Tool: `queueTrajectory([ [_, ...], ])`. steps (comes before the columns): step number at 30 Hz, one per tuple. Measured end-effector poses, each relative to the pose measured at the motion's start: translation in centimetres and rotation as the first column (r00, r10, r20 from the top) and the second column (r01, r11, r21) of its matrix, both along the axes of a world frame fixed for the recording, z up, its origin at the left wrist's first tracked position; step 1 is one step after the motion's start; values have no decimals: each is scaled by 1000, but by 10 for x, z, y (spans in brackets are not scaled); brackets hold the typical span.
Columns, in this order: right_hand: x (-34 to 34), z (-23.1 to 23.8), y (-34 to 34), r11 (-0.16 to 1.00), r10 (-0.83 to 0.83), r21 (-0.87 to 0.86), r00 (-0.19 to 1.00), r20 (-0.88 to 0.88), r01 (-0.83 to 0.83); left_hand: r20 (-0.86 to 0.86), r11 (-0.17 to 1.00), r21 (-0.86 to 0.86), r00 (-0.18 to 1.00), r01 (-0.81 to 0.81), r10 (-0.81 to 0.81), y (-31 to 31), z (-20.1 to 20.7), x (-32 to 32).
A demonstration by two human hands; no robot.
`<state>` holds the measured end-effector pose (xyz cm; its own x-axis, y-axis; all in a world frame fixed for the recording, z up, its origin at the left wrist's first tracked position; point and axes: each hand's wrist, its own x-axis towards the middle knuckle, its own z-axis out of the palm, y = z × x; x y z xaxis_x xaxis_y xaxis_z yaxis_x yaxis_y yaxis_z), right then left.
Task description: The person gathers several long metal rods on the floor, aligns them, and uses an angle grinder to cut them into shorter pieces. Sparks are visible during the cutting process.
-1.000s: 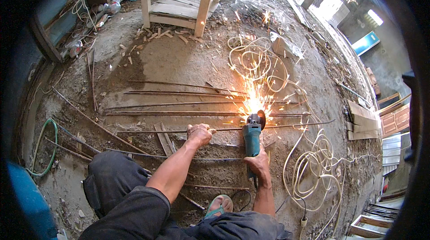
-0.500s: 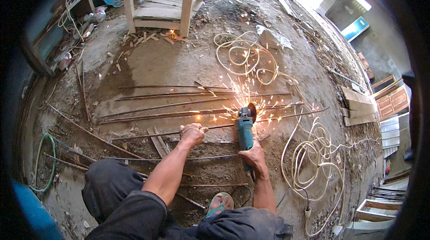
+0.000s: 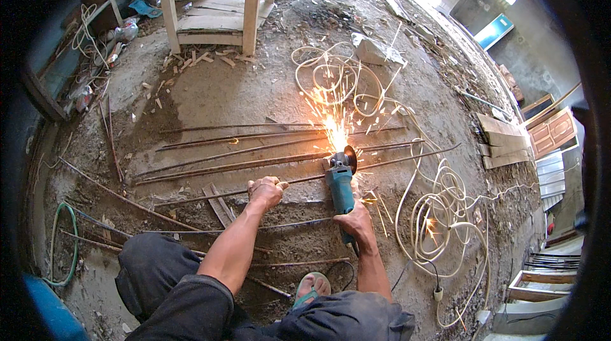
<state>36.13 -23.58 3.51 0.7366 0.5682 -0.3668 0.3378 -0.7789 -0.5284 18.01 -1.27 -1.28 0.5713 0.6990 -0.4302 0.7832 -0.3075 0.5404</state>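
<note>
My right hand [image 3: 356, 221] grips the teal body of an angle grinder [image 3: 340, 191], whose dark disc meets a long rusty steel rod. Bright sparks [image 3: 336, 126] spray up and away from the disc. Closed around the nearer part of that steel rod [image 3: 194, 199], my left hand [image 3: 266, 192] sits to the left of the grinder. Several more steel rods [image 3: 235, 166] lie roughly side by side on the ground just beyond. The exact contact between disc and rod is hidden by the grinder head and the glare.
A coiled pale cable [image 3: 439, 214] lies at the right, with more loops [image 3: 324, 74] farther off. Ahead left stands a wooden frame [image 3: 213, 23]. A stone block [image 3: 377, 50], a green hose [image 3: 54, 249] and wooden boards [image 3: 503, 140] lie around. My sandalled foot [image 3: 312, 287] is below.
The spark spray has grown denser and now shoots more straight up and away. The whole view has shifted slightly; both hands keep their grips.
</note>
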Motion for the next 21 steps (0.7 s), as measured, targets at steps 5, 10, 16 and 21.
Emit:
queueTrajectory([
  [5,-6,6,-2,999,-2,47,1000,11,1,-17,999,50,1000,1,0,0,-5,1],
  [10,-8,11,-4,999,-44,-3,998,-46,44,-13,999,37,1000,-13,13,0,-3,1],
  [16,-4,8,0,1000,-11,14,1000,-9,11,-4,999,37,1000,-21,21,0,-1,1],
  [21,1,-1,4,1000,4,20,1000,-1,-4,8,998,58,1000,-10,10,-1,-6,0],
])
